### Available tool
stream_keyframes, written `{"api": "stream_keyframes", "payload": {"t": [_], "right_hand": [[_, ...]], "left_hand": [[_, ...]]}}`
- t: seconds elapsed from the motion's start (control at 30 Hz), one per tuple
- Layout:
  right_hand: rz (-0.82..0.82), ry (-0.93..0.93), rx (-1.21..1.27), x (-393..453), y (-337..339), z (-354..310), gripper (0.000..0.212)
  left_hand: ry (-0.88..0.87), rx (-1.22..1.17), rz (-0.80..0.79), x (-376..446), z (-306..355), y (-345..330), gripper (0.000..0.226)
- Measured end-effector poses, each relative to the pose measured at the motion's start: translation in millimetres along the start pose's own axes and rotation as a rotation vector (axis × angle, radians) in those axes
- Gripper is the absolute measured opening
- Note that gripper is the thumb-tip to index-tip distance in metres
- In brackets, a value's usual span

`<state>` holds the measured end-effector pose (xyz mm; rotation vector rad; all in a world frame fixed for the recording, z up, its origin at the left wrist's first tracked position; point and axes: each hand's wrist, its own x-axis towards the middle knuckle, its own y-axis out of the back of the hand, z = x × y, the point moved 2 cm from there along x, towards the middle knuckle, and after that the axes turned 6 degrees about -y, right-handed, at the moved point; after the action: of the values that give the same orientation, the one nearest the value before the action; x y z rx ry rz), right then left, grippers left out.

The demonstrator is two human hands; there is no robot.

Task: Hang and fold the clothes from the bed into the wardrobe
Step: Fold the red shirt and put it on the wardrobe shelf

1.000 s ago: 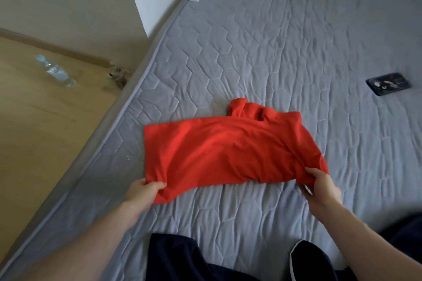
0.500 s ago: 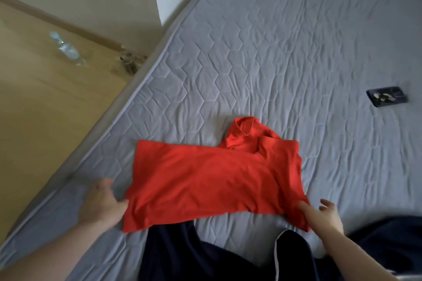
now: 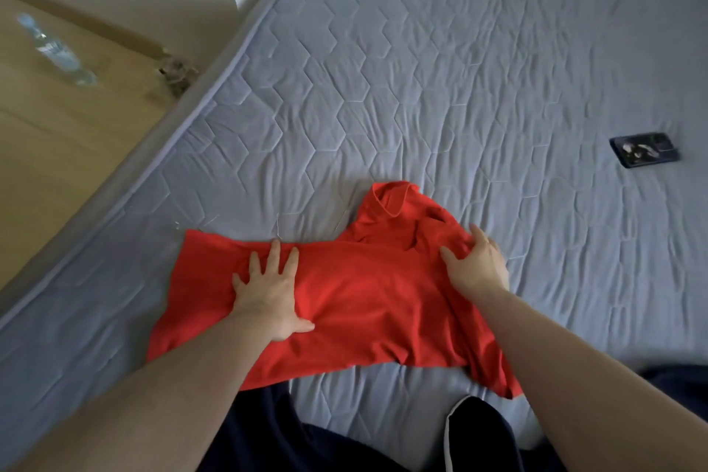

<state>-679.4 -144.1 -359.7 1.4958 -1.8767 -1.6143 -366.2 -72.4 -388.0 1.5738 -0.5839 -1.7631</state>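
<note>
Two hands: both lie on a red shirt (image 3: 367, 299) spread across a bed (image 3: 479, 88), seen from above by a head-worn camera.
Left hand (image 3: 270, 293): flat on the left half of the shirt, palm down, fingers straight and spread, thumb out to the side. It holds nothing.
Right hand (image 3: 477, 266): on the right part of the shirt, just below the collar. Fingers are spread and only slightly bent, lying on bunched cloth. It does not look closed round the fabric.
Red shirt: lies near the front edge of the bed, folded into a wide band running left to right. The collar sticks up at the far side, right of centre. The lower right corner droops toward the person.
Bed: covered by a grey quilted mattress cover with a hexagon stitch pattern, wrinkled in places.
Dark clothing (image 3: 344, 441): navy fabric with a white stripe at the bottom edge, partly under the shirt's lower edge.
Phone (image 3: 644, 149): dark, lying flat on the bed at the far right, well apart from the shirt.
Floor (image 3: 57, 134): wooden, to the left of the bed.
Plastic bottle (image 3: 53, 50): clear, lying on the floor at the upper left, blurred.
Wardrobe: not visible in this view.
</note>
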Motion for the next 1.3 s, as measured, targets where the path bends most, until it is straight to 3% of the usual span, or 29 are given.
{"api": "stream_keyframes", "payload": {"t": [0.1, 0.2, 0.3, 0.43, 0.57, 0.67, 0.77, 0.83, 0.9, 1.07, 1.2, 1.3], "right_hand": [[0.039, 0.034, -0.038, 6, 0, 5, 0.038], [0.287, 0.171, 0.099, 4, 10, -2, 0.006], [0.398, 0.423, 0.261, -6, 17, -26, 0.01], [0.337, 0.599, 0.392, -6, 9, -69, 0.015], [0.083, 0.505, 0.226, 3, -9, -84, 0.038], [0.139, 0.464, 0.151, 3, -8, -59, 0.055], [0.041, 0.112, 0.089, 6, -2, -16, 0.091], [-0.085, -0.084, 0.129, 7, 1, 7, 0.101], [-0.176, -0.16, 0.192, 8, 4, 19, 0.087], [-0.577, -0.289, 0.448, -5, 4, 13, 0.029], [-0.565, -0.236, 0.52, -21, 22, -5, 0.024], [-0.478, -0.187, 0.583, -35, 42, -19, 0.027]], "left_hand": [[0.023, 0.072, 0.011, 8, 3, -9, 0.144], [0.037, 0.092, 0.01, 13, 7, -9, 0.15], [0.046, 0.106, 0.004, 15, 8, -9, 0.154], [0.06, 0.134, -0.006, 17, 10, -7, 0.158], [0.071, 0.161, -0.025, 20, 13, -6, 0.159], [0.072, 0.17, -0.029, 21, 13, -6, 0.16], [0.064, 0.162, -0.026, 22, 12, -6, 0.161], [0.064, 0.161, -0.016, 22, 12, -6, 0.162], [0.065, 0.166, -0.011, 22, 12, -6, 0.161], [0.043, 0.138, -0.014, 18, 8, -3, 0.161], [-0.034, -0.039, -0.017, 9, -7, 7, 0.149], [-0.124, -0.322, 0.204, -12, -33, 20, 0.111]]}}
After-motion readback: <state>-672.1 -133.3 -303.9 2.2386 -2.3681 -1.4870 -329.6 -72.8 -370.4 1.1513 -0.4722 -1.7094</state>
